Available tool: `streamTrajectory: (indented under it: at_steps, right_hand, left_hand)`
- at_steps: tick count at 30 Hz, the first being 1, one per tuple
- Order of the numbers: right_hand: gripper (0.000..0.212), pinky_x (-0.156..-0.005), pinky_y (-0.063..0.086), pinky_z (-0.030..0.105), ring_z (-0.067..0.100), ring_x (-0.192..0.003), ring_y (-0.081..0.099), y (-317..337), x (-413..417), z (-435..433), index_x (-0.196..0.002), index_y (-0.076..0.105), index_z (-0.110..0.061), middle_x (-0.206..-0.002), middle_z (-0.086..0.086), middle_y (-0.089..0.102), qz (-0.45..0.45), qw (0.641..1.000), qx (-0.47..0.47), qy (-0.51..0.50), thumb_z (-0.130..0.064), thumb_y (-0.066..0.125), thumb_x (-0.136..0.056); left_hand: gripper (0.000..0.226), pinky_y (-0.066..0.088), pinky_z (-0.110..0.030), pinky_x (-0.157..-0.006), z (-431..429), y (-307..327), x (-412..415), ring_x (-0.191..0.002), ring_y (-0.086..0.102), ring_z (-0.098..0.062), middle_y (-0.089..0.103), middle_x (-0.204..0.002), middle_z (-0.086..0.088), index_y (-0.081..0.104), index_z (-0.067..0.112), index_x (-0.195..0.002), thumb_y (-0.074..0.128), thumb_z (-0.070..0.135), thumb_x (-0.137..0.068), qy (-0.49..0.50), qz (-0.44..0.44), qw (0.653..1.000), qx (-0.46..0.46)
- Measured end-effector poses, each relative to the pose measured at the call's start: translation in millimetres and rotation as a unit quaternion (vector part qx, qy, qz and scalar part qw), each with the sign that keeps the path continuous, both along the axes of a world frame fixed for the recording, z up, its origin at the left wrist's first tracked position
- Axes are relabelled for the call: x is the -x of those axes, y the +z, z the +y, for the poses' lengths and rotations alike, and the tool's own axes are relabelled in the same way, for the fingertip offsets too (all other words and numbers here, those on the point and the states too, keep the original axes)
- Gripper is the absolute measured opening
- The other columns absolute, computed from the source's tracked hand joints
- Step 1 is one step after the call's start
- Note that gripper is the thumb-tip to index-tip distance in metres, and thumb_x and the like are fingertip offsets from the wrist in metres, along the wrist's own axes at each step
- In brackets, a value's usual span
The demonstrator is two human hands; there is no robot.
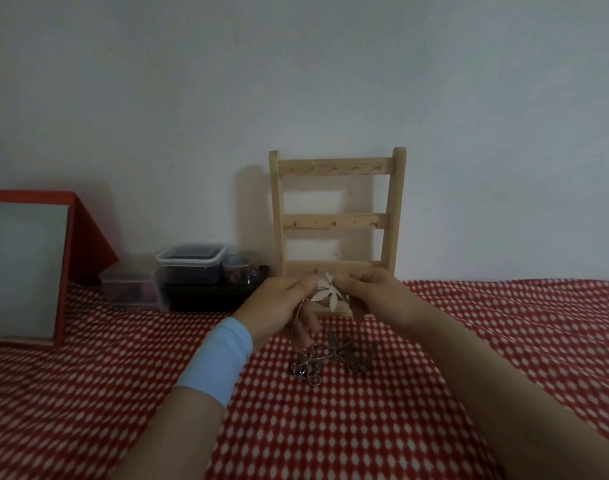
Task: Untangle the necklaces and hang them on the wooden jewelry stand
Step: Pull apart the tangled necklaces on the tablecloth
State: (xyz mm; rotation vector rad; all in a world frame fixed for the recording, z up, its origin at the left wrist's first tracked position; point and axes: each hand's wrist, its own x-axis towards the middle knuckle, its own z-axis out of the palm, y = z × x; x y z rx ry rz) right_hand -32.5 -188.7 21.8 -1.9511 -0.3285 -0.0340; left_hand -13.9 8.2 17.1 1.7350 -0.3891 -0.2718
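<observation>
Dim plain wall (296,64) (bluish grey), red-checked tablecloth (330,427)

Left hand (279,303) and right hand (369,294) raised together, fingertips pinched (knuckles up).

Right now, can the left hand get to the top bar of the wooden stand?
Probably yes. The top bar is bare and nothing blocks it, but the left hand is busy pinching the leaf pendant.
</observation>
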Motion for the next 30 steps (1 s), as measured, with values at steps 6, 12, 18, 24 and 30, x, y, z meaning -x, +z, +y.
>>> streamTrajectory:
  at_steps: [6,12,18,24,30]
  right_hand:
    - [0.041,-0.047,0.032,0.023,0.011,-0.044,0.036,-4.0,3.6,8.0,-0.075,0.065,-0.009,-0.050,-0.006,0.052,0.023,0.996,-0.091,-0.001,-0.025,0.047,-0.107]
    - [0.023,-0.051,0.042,0.024,0.012,-0.062,0.053,-11.6,-7.8,13.0,-0.093,0.071,-0.013,-0.079,0.001,0.064,0.074,0.951,-0.293,-0.067,-0.024,0.054,-0.104]
    - [0.027,-0.064,0.054,0.028,0.015,-0.079,0.066,-9.5,-7.4,5.1,-0.105,0.074,-0.002,-0.092,0.005,0.071,0.058,0.972,-0.219,-0.060,-0.025,0.063,-0.099]
    - [0.022,-0.083,0.056,0.035,0.019,-0.086,0.069,0.9,-3.8,-0.2,-0.105,0.071,0.003,-0.091,0.006,0.075,0.003,0.991,-0.134,-0.013,-0.017,0.065,-0.097]
    - [0.016,-0.075,0.050,0.036,0.020,-0.073,0.067,10.8,-7.5,-3.2,-0.100,0.059,-0.008,-0.083,0.006,0.074,-0.012,0.953,-0.300,-0.041,-0.016,0.047,-0.107]
  left_hand:
    - [0.015,0.054,-0.022,-0.078,-0.3,-4.2,-3.2,-0.073,0.066,-0.004,0.072,-0.083,0.007,0.072,0.018,-0.105,0.063,0.017,-0.093,0.013,-0.151,0.979,-0.135]
    - [0.024,0.059,-0.040,-0.085,-12.9,-1.9,-0.4,-0.093,0.073,-0.023,0.074,-0.103,-0.009,0.070,0.016,-0.109,0.063,0.005,-0.089,0.019,-0.030,0.996,0.081]
    - [0.009,0.057,-0.020,-0.060,-15.6,2.1,2.6,-0.063,0.067,-0.011,0.073,-0.082,-0.006,0.073,0.012,-0.093,0.064,0.014,-0.092,0.106,-0.137,0.984,0.051]
    - [0.020,0.057,-0.026,-0.071,-21.2,8.4,3.0,-0.081,0.069,-0.015,0.073,-0.085,-0.005,0.070,0.009,-0.101,0.056,0.023,-0.097,0.121,-0.064,0.973,0.187]
    - [0.038,0.055,-0.040,-0.078,-28.9,-1.4,11.4,-0.080,0.069,-0.026,0.074,-0.107,-0.013,0.063,0.009,-0.122,0.050,0.034,-0.097,-0.048,0.079,0.979,0.183]
